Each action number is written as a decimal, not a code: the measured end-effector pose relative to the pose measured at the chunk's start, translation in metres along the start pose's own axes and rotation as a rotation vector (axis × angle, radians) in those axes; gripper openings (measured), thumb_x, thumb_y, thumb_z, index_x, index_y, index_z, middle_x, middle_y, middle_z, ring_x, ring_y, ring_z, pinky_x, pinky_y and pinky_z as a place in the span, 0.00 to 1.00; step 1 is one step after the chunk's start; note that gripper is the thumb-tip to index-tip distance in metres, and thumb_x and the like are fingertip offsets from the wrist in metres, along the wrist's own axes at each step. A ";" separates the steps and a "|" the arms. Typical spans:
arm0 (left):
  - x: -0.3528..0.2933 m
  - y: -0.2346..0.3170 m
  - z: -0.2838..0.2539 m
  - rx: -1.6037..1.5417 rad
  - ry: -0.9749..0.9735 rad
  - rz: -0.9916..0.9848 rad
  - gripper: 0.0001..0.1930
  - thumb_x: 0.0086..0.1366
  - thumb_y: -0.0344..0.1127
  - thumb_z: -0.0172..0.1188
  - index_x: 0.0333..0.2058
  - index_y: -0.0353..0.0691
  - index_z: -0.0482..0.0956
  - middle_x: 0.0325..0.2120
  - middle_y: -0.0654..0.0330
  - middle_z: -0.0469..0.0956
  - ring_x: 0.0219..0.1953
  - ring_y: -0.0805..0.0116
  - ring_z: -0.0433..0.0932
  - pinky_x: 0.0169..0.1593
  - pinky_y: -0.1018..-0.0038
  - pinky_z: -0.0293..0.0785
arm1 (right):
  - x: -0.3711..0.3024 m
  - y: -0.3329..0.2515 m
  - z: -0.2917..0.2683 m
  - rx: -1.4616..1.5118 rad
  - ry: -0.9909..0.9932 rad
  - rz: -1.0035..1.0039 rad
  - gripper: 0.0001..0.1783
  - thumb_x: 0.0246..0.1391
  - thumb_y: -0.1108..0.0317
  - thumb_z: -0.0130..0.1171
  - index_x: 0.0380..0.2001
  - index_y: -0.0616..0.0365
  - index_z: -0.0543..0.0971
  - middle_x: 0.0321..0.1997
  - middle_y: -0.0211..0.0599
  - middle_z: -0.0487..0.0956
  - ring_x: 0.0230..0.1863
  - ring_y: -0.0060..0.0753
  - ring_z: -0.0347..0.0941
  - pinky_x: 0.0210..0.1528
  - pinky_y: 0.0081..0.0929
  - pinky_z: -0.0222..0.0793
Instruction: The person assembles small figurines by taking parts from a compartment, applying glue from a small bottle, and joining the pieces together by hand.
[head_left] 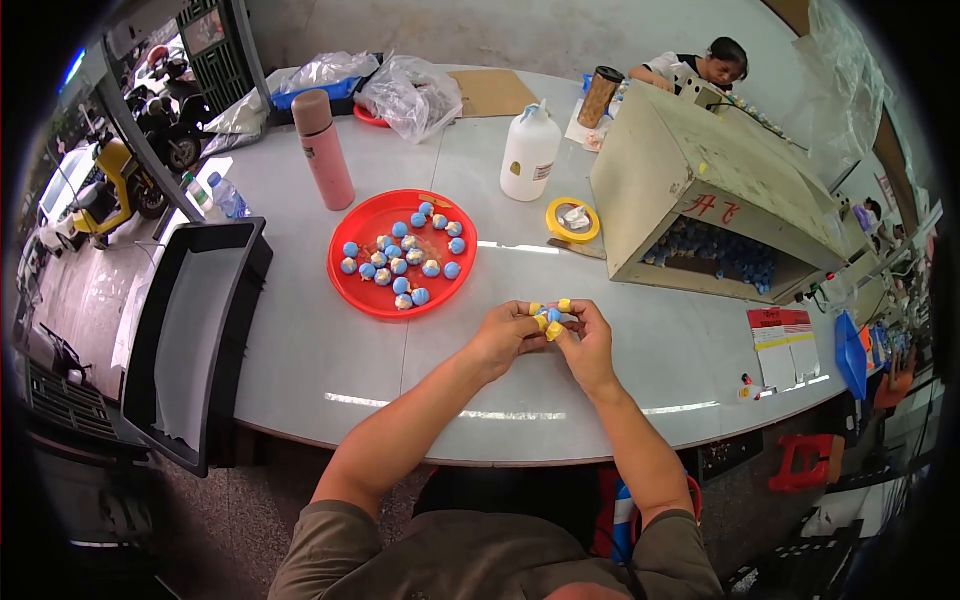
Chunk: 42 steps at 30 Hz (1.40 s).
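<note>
Between my hands, over the front middle of the table, is a small blue ball-shaped piece (548, 314). My left hand (507, 332) pinches it from the left, and my right hand (587, 343) closes on it from the right. Yellow covers sit on several of my fingertips. Much of the piece is hidden by the fingers. To the left, a round red tray (344, 283) holds several small balls (398, 266), part blue and part pale or brownish.
A beige box (640, 200) with many blue pieces inside stands at right. Behind are a white bottle (530, 155), a yellow tape roll (573, 221), a knife (577, 248) and a pink flask (324, 155). A black bin (256, 262) flanks the table's left. Another person (700, 70) sits beyond.
</note>
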<state>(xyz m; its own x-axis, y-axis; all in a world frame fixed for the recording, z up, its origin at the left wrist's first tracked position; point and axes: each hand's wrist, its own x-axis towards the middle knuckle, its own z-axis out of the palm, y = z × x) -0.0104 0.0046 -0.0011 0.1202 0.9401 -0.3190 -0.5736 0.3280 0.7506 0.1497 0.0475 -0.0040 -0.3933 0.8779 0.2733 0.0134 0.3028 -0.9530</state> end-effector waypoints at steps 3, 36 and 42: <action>-0.002 0.004 -0.001 -0.098 -0.019 -0.025 0.13 0.69 0.31 0.53 0.48 0.33 0.68 0.45 0.53 0.75 0.47 0.65 0.78 0.50 0.71 0.78 | 0.002 0.002 -0.002 0.053 -0.011 0.019 0.14 0.55 0.77 0.62 0.44 0.62 0.72 0.46 0.36 0.79 0.42 0.23 0.75 0.43 0.22 0.73; -0.003 -0.001 0.009 0.047 -0.033 0.061 0.13 0.69 0.26 0.52 0.50 0.27 0.68 0.44 0.53 0.75 0.44 0.66 0.79 0.50 0.74 0.80 | 0.000 -0.020 -0.023 -0.288 -0.051 -0.127 0.12 0.47 0.77 0.64 0.37 0.59 0.76 0.40 0.34 0.79 0.42 0.31 0.74 0.47 0.27 0.68; 0.002 -0.009 0.003 0.094 -0.028 0.131 0.13 0.68 0.26 0.54 0.49 0.27 0.69 0.44 0.53 0.76 0.45 0.65 0.80 0.51 0.73 0.80 | -0.001 -0.018 -0.021 -0.302 -0.030 -0.152 0.12 0.46 0.81 0.63 0.36 0.61 0.76 0.40 0.37 0.79 0.42 0.32 0.75 0.48 0.27 0.69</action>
<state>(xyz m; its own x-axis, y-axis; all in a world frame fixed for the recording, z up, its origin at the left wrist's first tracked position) -0.0021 0.0035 -0.0068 0.0726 0.9772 -0.1994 -0.5080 0.2083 0.8358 0.1687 0.0493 0.0154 -0.4383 0.8044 0.4011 0.2230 0.5296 -0.8184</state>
